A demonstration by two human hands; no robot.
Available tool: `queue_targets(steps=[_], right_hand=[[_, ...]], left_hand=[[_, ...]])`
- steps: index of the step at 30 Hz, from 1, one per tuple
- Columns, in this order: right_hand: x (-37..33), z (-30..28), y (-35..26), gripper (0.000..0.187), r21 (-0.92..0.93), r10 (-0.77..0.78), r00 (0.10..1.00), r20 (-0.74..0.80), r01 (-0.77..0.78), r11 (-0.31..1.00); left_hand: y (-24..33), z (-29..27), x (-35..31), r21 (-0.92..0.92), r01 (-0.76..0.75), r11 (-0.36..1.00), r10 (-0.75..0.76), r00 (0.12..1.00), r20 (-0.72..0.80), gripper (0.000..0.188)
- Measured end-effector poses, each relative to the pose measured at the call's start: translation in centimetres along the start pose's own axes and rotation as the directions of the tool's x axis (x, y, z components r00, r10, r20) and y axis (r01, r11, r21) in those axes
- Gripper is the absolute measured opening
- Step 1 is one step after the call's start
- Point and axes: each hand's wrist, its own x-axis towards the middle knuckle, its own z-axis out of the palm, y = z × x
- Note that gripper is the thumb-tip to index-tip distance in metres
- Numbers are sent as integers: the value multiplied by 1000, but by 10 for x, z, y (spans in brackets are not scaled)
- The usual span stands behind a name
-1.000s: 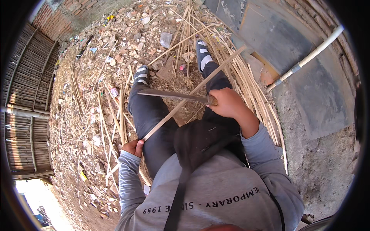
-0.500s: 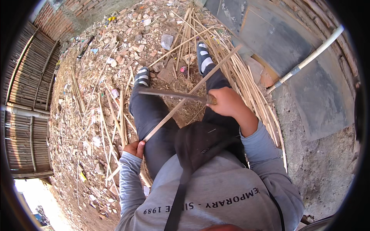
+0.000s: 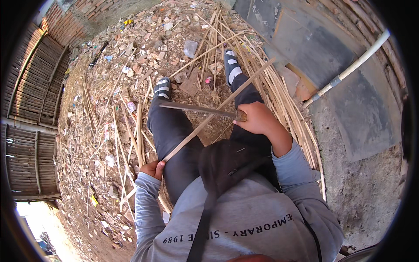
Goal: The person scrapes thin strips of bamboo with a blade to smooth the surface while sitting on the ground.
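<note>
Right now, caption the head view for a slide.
Left hand grips a bamboo strip; right hand lays a knife across it.

Seated, legs stretched toward the far side, knees slightly apart. Left hand point(image 3: 153, 168) low and near, by the left thigh, fingers curled shut in a fist-like grip. Right hand point(image 3: 258, 118) raised farther out over the right thigh, fist closed tight, wrist bent, grey-sleeved forearm angled inward.

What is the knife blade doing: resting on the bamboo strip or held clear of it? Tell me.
Resting on it. The knife blade crosses the bamboo strip at mid-length, gripped by the right hand; the left hand holds the strip's lower end.
</note>
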Motion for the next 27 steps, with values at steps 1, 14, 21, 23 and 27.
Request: queue_targets(steps=[1,14,21,23,27], right_hand=[[3,0,8,33,29,20,998,-64,-18,999],[-2,13,28,41,181,75,958,-277,-24,983],[-11,11,18,36,152,82,963,-255,-44,987],[-11,17,17,34,122,54,962,-267,-22,992],[-12,22,9,29,46,-131,951,-279,149,988]], left_hand=[[0,1,1,2,2,1000,-2,1000,-1,56],[-3,1,0,64,-18,998,23,998,-66,58],[2,8,-5,184,-134,974,178,952,-250,48],[4,14,-7,228,-110,967,178,936,-303,41],[19,7,-13,225,-156,962,196,966,-170,45]])
